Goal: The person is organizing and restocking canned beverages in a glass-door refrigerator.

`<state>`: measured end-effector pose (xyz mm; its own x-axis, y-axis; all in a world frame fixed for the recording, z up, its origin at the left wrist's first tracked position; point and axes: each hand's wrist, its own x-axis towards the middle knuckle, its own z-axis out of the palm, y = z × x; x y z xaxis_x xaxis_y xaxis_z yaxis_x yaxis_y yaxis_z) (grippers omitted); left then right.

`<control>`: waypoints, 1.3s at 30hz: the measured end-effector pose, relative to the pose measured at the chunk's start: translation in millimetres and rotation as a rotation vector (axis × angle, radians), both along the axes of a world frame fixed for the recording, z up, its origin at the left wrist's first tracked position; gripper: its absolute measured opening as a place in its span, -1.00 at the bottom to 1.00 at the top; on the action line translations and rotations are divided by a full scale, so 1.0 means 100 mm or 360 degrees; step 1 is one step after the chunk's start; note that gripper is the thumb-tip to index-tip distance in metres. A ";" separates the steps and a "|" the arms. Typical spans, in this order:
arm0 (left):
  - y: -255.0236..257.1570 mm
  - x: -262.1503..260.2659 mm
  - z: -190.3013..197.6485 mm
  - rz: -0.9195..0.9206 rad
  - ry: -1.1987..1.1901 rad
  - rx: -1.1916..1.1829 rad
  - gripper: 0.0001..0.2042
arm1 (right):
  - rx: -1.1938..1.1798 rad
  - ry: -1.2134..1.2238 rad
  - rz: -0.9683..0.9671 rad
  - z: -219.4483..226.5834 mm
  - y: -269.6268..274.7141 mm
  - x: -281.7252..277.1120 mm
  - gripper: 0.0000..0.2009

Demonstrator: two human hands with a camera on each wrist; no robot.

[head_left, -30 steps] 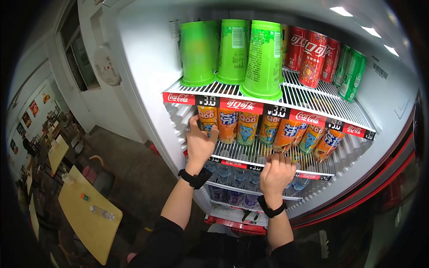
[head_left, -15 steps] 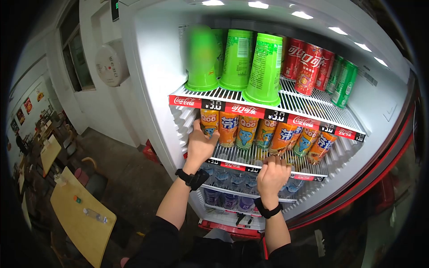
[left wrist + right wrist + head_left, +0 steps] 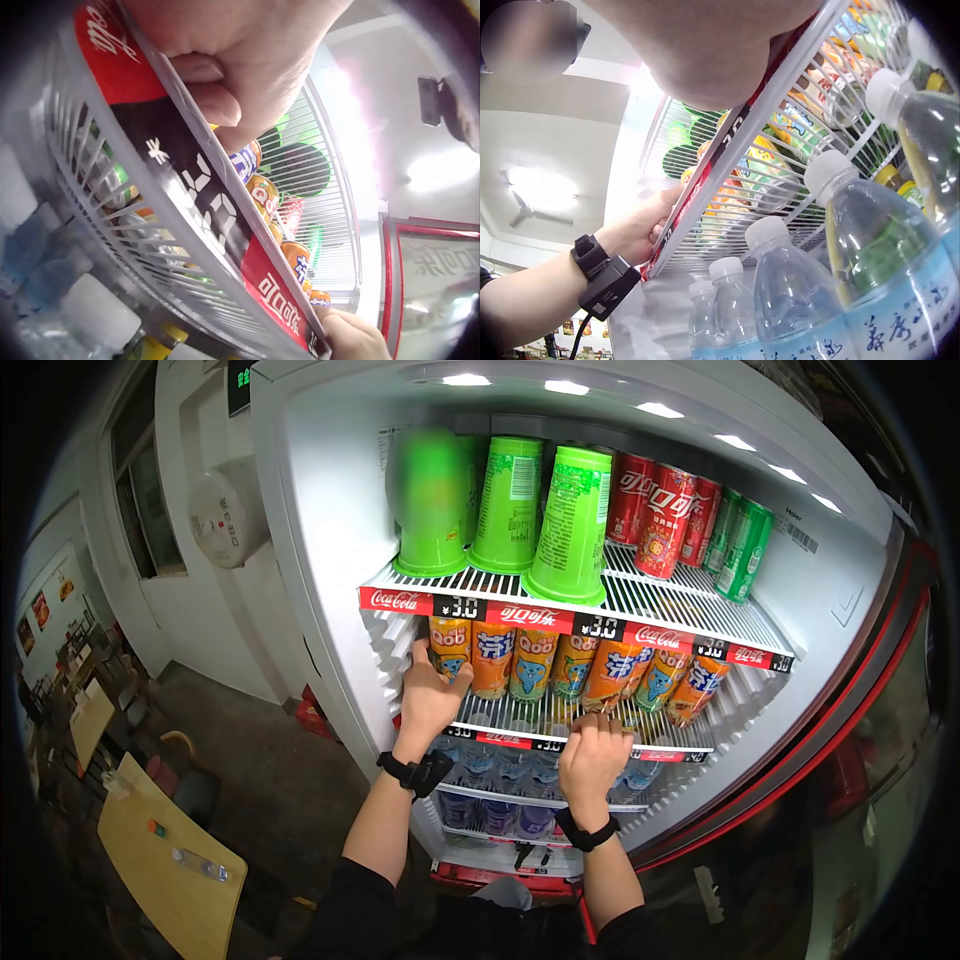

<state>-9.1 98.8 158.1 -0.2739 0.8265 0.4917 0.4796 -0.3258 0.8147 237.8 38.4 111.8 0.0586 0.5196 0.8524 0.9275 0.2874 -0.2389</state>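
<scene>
At the left end of the second fridge shelf, my left hand (image 3: 430, 695) has its fingers and thumb on either side of the leftmost orange Qoo drink can (image 3: 450, 632). The left wrist view shows curled fingers (image 3: 217, 101) just behind the price rail (image 3: 199, 176). Farther right, my right hand (image 3: 594, 760) grips the same shelf's front edge (image 3: 655, 754), its fingers bent over it and the fingertips hidden. An orange soda can (image 3: 612, 665) stands behind those fingers. Both hands wear black wrist cameras (image 3: 418, 772).
Above are upside-down green cups (image 3: 570, 525), red cola cans (image 3: 668, 520) and green cans (image 3: 744, 550) on the top shelf (image 3: 675, 582). Clear water bottles (image 3: 795, 277) stand below the hands. The fridge door (image 3: 760, 800) is at the right, a table (image 3: 170, 870) at the left.
The head view has shifted and tilted, showing more of the fridge's ceiling. Both hands stay at the same spots on the second shelf, and the cans keep their places.
</scene>
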 end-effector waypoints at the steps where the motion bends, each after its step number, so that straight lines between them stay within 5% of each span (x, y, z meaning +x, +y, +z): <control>1: 0.00 0.00 -0.01 0.0014 0.0024 0.0008 -0.41 | -0.0016 -0.0013 0.0002 -0.01 0.00 0.01 -0.95; 13: -0.03 0.10 -0.04 0.0145 0.0225 0.0373 -0.44 | -0.0018 -0.0038 -0.0038 -0.03 0.01 0.01 -0.92; 20: 0.00 0.14 -0.09 0.0347 0.0328 0.0455 -0.45 | 0.0001 -0.0036 -0.0013 -0.04 0.01 0.02 -0.90; 24: -0.08 0.15 -0.04 0.0383 0.0344 0.0172 -0.35 | -0.0015 -0.0039 -0.0018 -0.07 0.02 0.04 -0.90; 39: -0.14 0.14 -0.21 0.0394 0.0491 0.0468 -0.32 | -0.0038 -0.0043 0.0090 -0.05 -0.03 0.10 -0.85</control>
